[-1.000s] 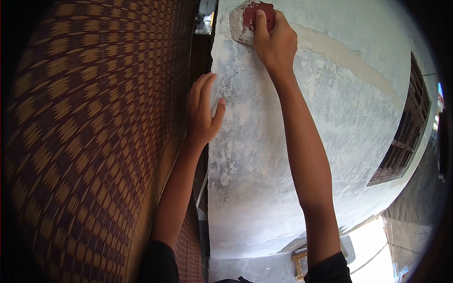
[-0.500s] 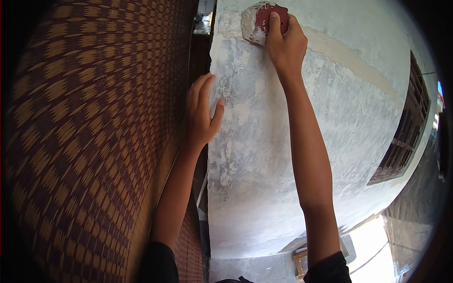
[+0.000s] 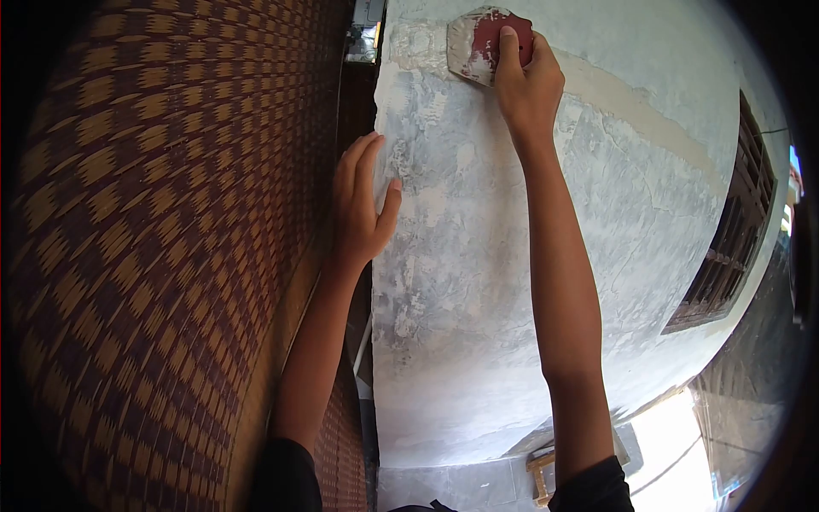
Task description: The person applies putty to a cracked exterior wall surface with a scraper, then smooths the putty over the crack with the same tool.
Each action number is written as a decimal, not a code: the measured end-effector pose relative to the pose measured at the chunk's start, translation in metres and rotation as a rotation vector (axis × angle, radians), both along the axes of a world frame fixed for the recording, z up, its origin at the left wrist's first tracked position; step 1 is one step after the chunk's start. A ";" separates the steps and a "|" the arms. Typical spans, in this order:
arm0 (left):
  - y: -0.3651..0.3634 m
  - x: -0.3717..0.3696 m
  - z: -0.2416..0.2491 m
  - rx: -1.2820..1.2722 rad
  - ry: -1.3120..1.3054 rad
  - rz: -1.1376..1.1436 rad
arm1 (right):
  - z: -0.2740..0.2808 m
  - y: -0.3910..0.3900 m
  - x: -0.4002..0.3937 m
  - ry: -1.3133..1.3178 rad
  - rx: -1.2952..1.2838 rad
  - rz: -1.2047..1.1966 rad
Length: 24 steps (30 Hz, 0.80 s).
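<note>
My left hand sits nearest me, at about nine o'clock from the middle of the view, fingers spread and open, clamped on nothing. Its palm rests on the corner edge of the plastered wall, thumb on the grey face, just where it was a second ago; it is my brace and has not shifted. Just left of it runs the woven mat, brown and gold.

Farther up, at twelve o'clock, my right hand is closed around the red handle of the putty knife, forefinger laid along its back. The blade lies flat on the wall, smeared with pale filler. Over the last second it has slid toward one o'clock, away from the corner, so I judge the stroke is spreading filler across the top patch.

Beyond, at three o'clock, is a barred window.
</note>
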<state>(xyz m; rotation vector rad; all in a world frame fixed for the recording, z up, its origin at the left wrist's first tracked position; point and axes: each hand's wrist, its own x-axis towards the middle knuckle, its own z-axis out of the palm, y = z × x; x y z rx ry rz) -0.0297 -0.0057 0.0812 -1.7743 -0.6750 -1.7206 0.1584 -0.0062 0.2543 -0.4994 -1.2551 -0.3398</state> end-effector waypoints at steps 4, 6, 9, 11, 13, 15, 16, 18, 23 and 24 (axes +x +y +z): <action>0.001 0.001 -0.001 0.003 -0.001 0.010 | 0.002 -0.005 0.009 0.039 -0.052 0.011; 0.004 0.000 0.000 0.018 -0.008 0.016 | 0.002 -0.002 0.008 0.016 -0.020 0.025; 0.003 0.003 0.002 0.024 -0.019 0.021 | -0.002 -0.006 0.006 -0.031 -0.022 -0.030; 0.002 0.003 0.000 0.019 -0.028 0.029 | -0.001 -0.005 0.013 0.012 -0.068 -0.034; 0.004 0.003 0.000 0.028 -0.029 0.015 | 0.001 -0.003 0.016 0.044 -0.035 0.045; 0.002 0.002 0.001 0.024 -0.024 0.015 | 0.002 -0.006 0.015 0.003 -0.058 0.052; 0.000 0.003 0.001 0.017 -0.017 0.016 | -0.003 -0.005 0.009 -0.012 0.008 0.002; 0.001 0.004 0.001 0.019 -0.025 0.019 | -0.002 -0.001 0.016 -0.007 0.001 -0.011; 0.002 0.004 -0.001 0.016 -0.033 0.026 | -0.002 -0.003 0.015 -0.008 -0.014 0.037; 0.002 0.004 0.000 0.013 -0.030 0.020 | -0.007 0.000 0.007 -0.042 0.050 0.049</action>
